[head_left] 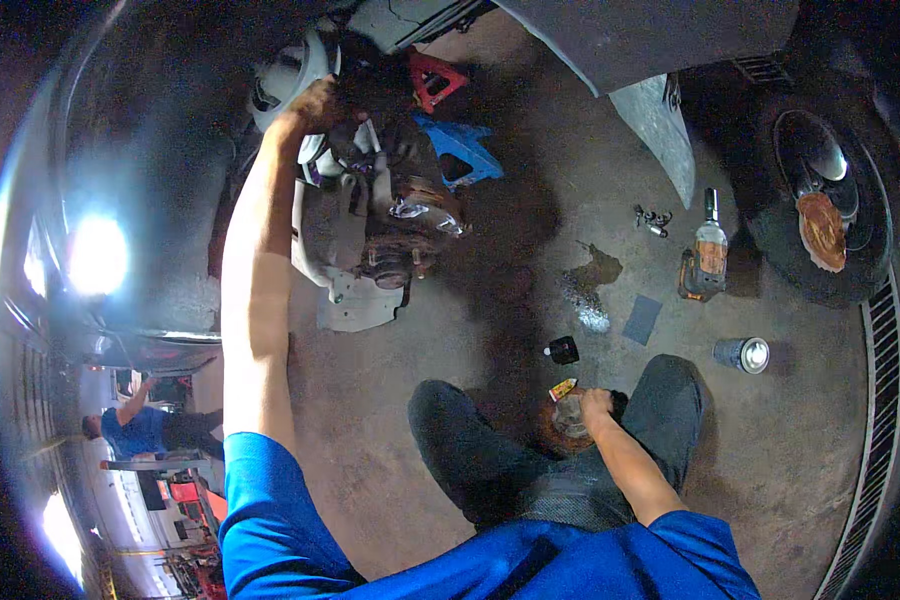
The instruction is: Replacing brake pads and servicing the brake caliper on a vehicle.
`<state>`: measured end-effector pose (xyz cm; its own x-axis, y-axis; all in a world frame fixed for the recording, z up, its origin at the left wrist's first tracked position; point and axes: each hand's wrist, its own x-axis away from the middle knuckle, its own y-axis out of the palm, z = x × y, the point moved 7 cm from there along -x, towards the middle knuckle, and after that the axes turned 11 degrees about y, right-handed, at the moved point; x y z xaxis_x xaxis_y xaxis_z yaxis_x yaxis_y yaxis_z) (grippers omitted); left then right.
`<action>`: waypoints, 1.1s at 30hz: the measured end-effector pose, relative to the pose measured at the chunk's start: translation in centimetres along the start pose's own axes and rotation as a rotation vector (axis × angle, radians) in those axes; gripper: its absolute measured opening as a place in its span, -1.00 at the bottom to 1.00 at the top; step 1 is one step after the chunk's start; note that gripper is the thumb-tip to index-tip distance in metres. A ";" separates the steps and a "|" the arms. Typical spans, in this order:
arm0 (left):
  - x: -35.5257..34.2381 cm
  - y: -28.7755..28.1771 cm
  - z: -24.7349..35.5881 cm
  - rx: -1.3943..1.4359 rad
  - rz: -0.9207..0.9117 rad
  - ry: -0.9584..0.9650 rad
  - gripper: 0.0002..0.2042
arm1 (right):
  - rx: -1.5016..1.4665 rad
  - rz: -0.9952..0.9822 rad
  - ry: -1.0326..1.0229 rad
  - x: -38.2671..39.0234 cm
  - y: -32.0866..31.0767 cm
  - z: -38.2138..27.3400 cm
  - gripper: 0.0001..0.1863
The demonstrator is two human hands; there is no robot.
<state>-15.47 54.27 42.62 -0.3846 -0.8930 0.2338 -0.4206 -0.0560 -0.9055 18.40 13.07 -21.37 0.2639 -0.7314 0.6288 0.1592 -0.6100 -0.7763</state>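
My left arm stretches up and forward into the open wheel well of a raised vehicle. There my left hand (315,105) rests against a pale curved part (313,62) of the suspension; its fingers are lost in shadow. Below it are the suspension arms and the rusty hub assembly (395,255). My right hand (598,408) is low between my knees, fingers curled, beside a round metal piece (568,415) on the floor. A dark object (619,404) shows at its far side, too unclear to name. A small yellow tube or packet (563,390) lies just ahead of it.
A blue jack stand (460,152) and a red one (434,80) stand beyond the hub. On the right are a cordless impact wrench (705,262), sockets (653,220), a grey sheet (642,320), a can (742,355) and a wheel (820,190). A person (135,430) works far left.
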 end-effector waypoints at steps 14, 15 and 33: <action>1.2 0.8 2.6 0.211 -0.098 -0.127 -0.56 | -0.020 -0.049 -0.051 -0.2 0.4 0.1 -0.71; 1.2 0.7 2.6 0.188 -0.114 -0.142 -0.56 | -0.013 -0.119 -0.018 -0.3 0.8 0.3 -0.71; 1.4 3.1 0.9 0.296 -0.122 -0.114 -0.44 | 0.014 -0.071 -0.084 0.4 0.5 0.0 -0.76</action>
<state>-16.57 52.45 39.83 -0.2453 -0.9149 0.3207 -0.1941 -0.2777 -0.9408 18.63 12.43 -21.51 0.3303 -0.6579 0.6768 0.1935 -0.6546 -0.7308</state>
